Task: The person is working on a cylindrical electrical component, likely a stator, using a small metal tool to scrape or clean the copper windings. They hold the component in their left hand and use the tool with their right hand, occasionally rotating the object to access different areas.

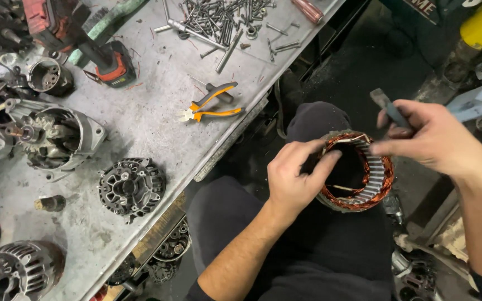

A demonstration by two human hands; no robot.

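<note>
I see the grey metal table (pixel 157 120) filling my left side, with alternator housings — one open-faced (pixel 57 136), one black end cover (pixel 131 187) — near its edge. Over my lap sits the stator ring (pixel 358 178) with copper windings. My left hand (pixel 297 178) has its fingers closed on the ring's near rim. My right hand (pixel 430 139) pinches a dark, flat tool (pixel 389 108) above the far rim. Orange-handled pliers (pixel 210 108) and a heap of bolts (pixel 224 19) lie on the table.
</note>
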